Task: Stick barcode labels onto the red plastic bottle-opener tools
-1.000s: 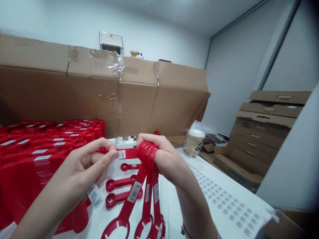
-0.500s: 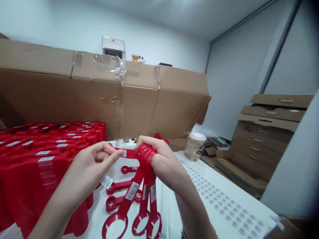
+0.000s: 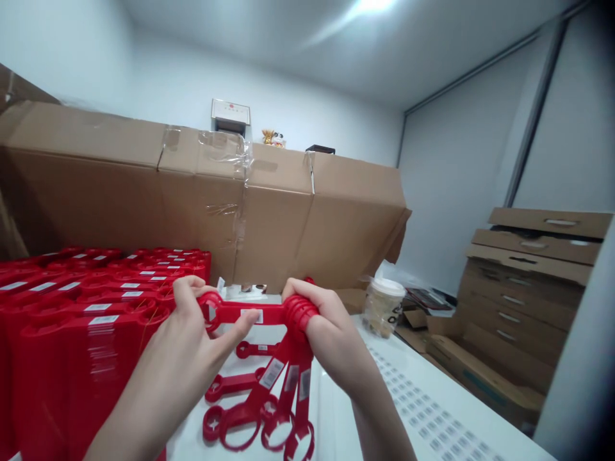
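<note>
My right hand grips a bundle of red plastic spanners by their ribbed ring ends, and their long handles with barcode labels hang down toward the table. My left hand holds the far ring end of one red spanner, which runs level between my hands. Its white barcode label faces up. Two smaller red spanners lie on the white table below my hands, partly under the hanging handles.
Tall stacks of red labelled parts fill the left side, right beside my left arm. A barcode sticker sheet lies on the white table at right. Behind stand a large taped cardboard sheet, a takeaway cup and piled flat cartons.
My left hand has shifted along the spanner to its ring end, and the spanner now lies level. The view has tilted upward. My right hand still grips the bundle.
</note>
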The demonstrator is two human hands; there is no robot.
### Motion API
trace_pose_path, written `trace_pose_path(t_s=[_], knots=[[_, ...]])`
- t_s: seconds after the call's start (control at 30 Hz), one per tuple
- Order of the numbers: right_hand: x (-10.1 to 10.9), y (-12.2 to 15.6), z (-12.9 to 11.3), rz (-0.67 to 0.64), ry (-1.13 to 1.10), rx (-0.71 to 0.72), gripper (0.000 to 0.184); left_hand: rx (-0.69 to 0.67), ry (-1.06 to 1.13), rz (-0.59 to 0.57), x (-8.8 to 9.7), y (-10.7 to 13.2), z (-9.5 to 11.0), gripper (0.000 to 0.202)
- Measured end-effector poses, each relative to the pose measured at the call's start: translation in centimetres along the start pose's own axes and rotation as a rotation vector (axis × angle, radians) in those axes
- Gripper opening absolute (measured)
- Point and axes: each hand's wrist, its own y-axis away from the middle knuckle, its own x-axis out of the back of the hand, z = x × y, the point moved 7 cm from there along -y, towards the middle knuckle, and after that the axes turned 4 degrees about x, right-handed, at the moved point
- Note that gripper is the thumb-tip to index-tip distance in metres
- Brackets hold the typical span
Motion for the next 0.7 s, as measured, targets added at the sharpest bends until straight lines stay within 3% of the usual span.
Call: trace_pose_path(t_s=[0.17,0.3,0.37,0.47,0.57,0.7], knots=[[-0.8,1.2,-1.6,0.048,0.104,0.057,0.021,-0.038,0.225,-0.075,-1.8,0.4,0.9,0.064],[-1.6,1.2,-2.0,-0.015,0.023,0.075,0.022,-0.084,0.407,-0.187,-2.9,0.1,0.8,0.072],[-1.5,1.0,-1.9,-0.036,0.000,0.067,0.022,-0.034,0.439,-0.233,-2.9,-0.2,0.3,0.073],[-0.9,0.9,-1.7,-0.039,-0.004,0.066,0.022,0.025,0.401,-0.158,-1.9,-0.8,-0.2,0.076],[-0.4,0.7,-1.4,-0.050,0.021,0.067,0.022,-0.019,0.313,-0.054,-0.8,-1.6,-0.4,0.077],[0.5,0.4,-0.9,-0.016,0.003,0.025,0.022,-0.113,0.206,-0.070,-0.6,-2.4,-0.8,0.052]])
